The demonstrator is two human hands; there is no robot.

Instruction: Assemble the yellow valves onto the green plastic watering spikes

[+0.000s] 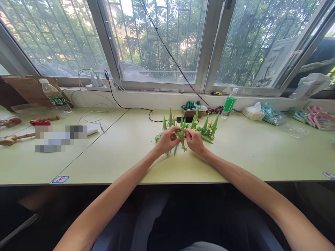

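Observation:
My left hand (167,140) has its thumb and fingers curled round a green plastic piece with a pointed end (180,133), near the middle of the table. From the other side my right hand (195,141) is closed in a pinch against the same piece. Whatever lies between its fingertips is too small to make out. Behind and around both hands stand several green cone-shaped spikes (215,124) with small yellow parts. Some green pieces are partly hidden by my fingers.
Behind the spikes are a dark phone (184,119) and a small cardboard box (193,113). A green-labelled bottle (229,104) and a tissue pack (253,113) stand back right. Left are another bottle (55,96), white cables (91,118) and wooden toys (18,138). The table's front edge (183,183) runs near me.

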